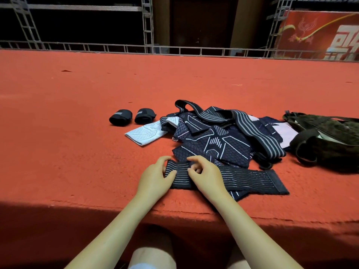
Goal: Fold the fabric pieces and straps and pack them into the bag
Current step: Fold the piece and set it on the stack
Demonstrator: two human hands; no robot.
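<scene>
A black strap with thin grey stripes [250,179] lies flat near the front edge of the red carpeted platform. My left hand [155,177] grips its left end, thumb on top. My right hand [204,173] pinches the strap just right of that, fingers curled over a fold. Behind lies a heap of dark patterned fabric pieces [213,140] with a wide striped strap [258,133] draped over it. A pale grey fabric piece [144,133] sticks out to the left. The dark green bag [328,140] lies open at the right.
Two rolled black straps [120,117] [144,115] stand side by side left of the heap. The platform's front edge [174,210] runs just under my forearms. A metal truss railing [174,49] borders the far side, with a red banner [320,33] behind it.
</scene>
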